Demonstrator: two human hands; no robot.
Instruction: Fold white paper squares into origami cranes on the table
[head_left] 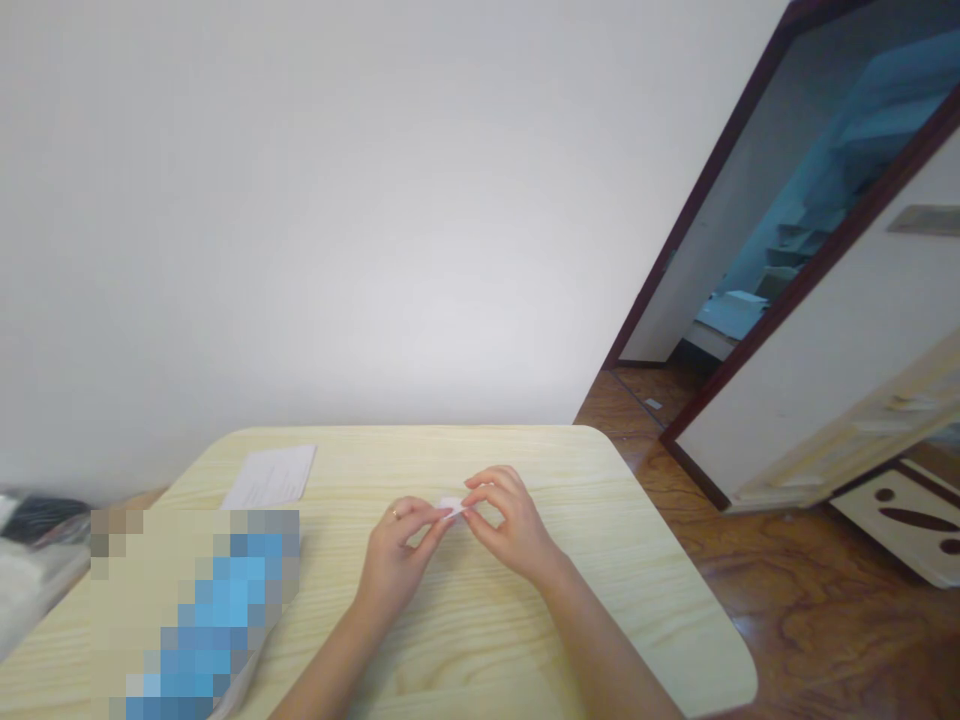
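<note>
- Dial: I centre it on the small, flat white piece (452,507), with twelve o'clock towards the plain white wall (420,230); the piece sits between both hands' fingertips, over the pale wood-grain table (645,610).
- Long axis: on my feed it appears to run from nine to three, though the fingers cover its ends, so I cannot be sure.
- Left hand (397,550), at eight o'clock: thumb and forefinger closed on the piece's near-left edge; a gold-coloured ring (396,514) on one finger.
- Right hand (514,525), between three and four: thumb and forefinger pinched at the opposite edge, remaining fingers loosely curved. I judge neither hand nearer; both touch.
- Surroundings: the thin white rectangular sheet (271,476) lies towards ten; the blue item (225,600), masked by pixels, towards eight, beyond the left hand, well apart from the pinch.
- Periphery: the dark-red-framed doorway (695,203) stands at two, off the table.
</note>
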